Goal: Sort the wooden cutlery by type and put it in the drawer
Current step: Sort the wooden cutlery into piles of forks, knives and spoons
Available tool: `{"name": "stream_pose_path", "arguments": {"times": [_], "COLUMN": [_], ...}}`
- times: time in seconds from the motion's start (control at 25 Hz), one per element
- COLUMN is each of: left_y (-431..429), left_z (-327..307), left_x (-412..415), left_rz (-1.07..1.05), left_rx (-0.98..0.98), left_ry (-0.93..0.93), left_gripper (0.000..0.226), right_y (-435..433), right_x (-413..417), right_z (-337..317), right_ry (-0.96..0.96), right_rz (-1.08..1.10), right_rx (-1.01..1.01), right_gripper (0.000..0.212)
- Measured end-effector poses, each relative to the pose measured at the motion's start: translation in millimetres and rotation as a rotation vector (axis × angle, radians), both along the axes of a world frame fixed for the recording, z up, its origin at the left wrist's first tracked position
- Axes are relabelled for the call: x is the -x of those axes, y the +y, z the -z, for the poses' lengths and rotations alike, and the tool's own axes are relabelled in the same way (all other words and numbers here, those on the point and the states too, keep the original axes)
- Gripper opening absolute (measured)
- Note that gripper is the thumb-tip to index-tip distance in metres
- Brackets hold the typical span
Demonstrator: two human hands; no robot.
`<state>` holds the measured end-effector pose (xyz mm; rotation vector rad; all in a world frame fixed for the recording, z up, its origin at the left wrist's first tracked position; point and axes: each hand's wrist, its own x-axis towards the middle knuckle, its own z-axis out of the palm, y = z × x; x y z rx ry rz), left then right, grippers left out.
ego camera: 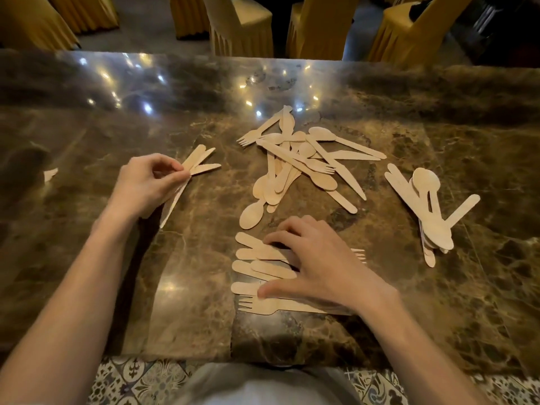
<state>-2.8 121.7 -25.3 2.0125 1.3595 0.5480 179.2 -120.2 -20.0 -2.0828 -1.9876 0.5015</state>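
Head view:
L hand (146, 182): fingers pinched on a fan of wooden knives (198, 163), at table's left.
R hand (315, 267): spread flat, pressing a row of wooden forks (263, 305) near front edge.
Mixed pile (298, 162): center of marble table (87, 258).
Spoon stack (429, 211): right side, apart from pile.

Single head-worn wide-angle view, facing forward and down, close over the bench (204, 258), covered chairs (242, 24) at top edge
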Motion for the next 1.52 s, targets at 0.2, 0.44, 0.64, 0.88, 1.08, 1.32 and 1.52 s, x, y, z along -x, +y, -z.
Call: {"name": "stream_pose_path", "arguments": {"times": [0.2,0.44,0.64,0.88,1.08,1.32,1.52], "left_y": [1.6,-7.7,-21.1,-36.2,-53.2,-93.8,-95.8], "left_z": [5.4,6.5,9.6,6.0,-5.9,-7.4,0.3], "left_x": [-5.4,-17.3,-23.9,-33.8,-44.9,-75.2,-86.7], "left_rz": [0.051,0.122,0.16,0.18,0.166,0.28,0.249], "left_rx": [-0.212,-0.279,-0.296,-0.29,-0.321,-0.268,-0.313], "left_ry": [0.227,0.291,0.311,0.338,0.271,0.196,0.187], "left_gripper": [0.016,0.021,0.009,0.014,0.023,0.03,0.045], "right_y": [-9.8,-27.6,-20.6,-25.3,-23.4,3.3,51.3], "right_x": [10.0,14.0,9.0,3.5,-3.5,-45.2,-88.5], "right_z": [10.1,15.4,13.0,12.5,4.6,-3.8,-0.6], "right_ry": [-0.008,-0.053,-0.095,-0.106,-0.065,0.051,0.008], "right_rz": [-0.069,-0.117,-0.133,-0.141,-0.098,0.214,0.507], "right_rx": [-0.085,-0.112,-0.178,-0.175,-0.176,-0.251,-0.336], "right_gripper": [0.062,0.08,0.066,0.057,0.075,0.043,0.018]}}
